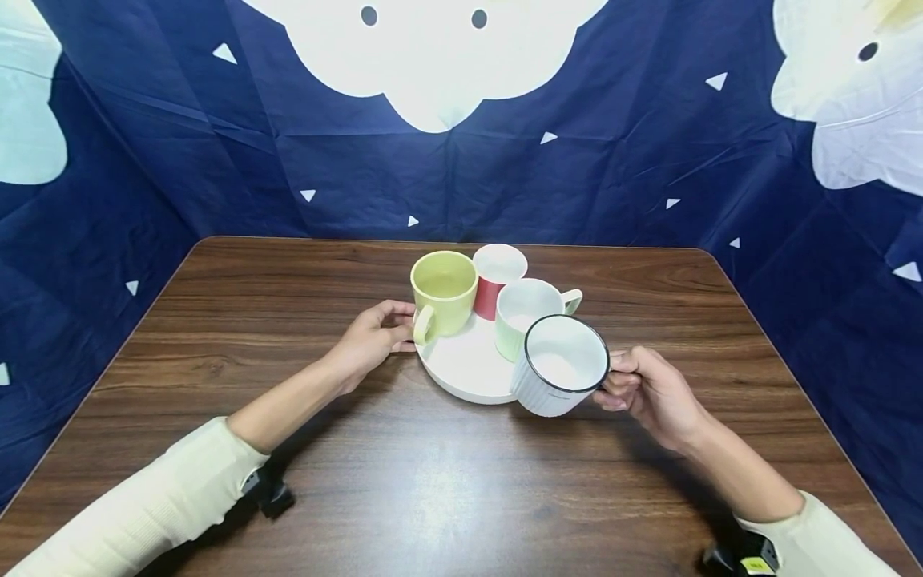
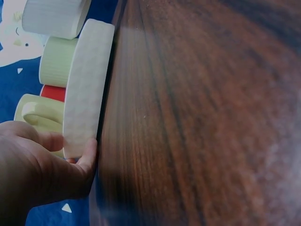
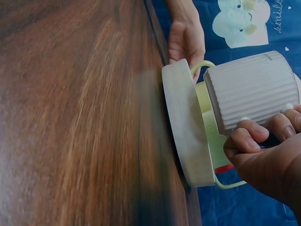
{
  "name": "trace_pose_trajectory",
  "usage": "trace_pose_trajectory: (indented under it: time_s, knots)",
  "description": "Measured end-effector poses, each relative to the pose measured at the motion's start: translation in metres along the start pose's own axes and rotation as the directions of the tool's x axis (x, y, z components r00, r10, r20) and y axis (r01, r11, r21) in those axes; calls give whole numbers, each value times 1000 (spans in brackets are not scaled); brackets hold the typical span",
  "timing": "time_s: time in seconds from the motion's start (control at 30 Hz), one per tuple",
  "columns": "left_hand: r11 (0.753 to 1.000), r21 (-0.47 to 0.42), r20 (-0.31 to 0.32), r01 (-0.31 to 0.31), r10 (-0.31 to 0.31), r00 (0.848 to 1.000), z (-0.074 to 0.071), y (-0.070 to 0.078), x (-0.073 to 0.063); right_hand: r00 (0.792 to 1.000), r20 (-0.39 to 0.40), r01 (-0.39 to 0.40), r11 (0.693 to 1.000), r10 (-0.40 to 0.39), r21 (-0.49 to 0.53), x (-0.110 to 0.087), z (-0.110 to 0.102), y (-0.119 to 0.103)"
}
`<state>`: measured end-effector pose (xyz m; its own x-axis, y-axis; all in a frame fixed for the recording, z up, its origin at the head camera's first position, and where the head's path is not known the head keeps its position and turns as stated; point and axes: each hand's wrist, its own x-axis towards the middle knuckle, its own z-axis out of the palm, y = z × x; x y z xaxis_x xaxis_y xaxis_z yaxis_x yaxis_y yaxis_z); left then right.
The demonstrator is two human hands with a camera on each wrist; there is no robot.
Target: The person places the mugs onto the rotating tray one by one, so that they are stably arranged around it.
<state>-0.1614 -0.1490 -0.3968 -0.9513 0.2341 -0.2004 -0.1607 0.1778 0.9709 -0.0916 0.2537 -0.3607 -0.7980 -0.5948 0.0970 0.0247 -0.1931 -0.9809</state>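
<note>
A white ribbed mug with a black rim (image 1: 565, 365) is gripped by its handle in my right hand (image 1: 659, 397). It tilts slightly over the near right edge of a round white tray (image 1: 461, 373); the right wrist view shows its ribbed side (image 3: 256, 92) above the tray. My left hand (image 1: 369, 343) holds the tray's left edge, fingers beside the yellow-green mug (image 1: 445, 296). In the left wrist view its fingers (image 2: 87, 157) straddle the tray wall (image 2: 89, 89). A pale green mug (image 1: 515, 320) and a red-and-white cup (image 1: 490, 292) also stand on the tray.
The tray sits on a dark wood-grain table (image 1: 346, 481), toward its far side. Behind the table hangs a navy cloth (image 1: 346, 160) with white cloud and triangle prints. Each forearm wears a pale sleeve and a small black device (image 1: 270, 490).
</note>
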Motion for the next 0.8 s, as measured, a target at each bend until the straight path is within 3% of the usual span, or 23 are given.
trace_pose_trajectory:
  time_s: [0.8]
  knots:
    - [999,-39,-24,16,-17,1000,8,2,-11,999,-4,-33,999,33,-4,21,31,6]
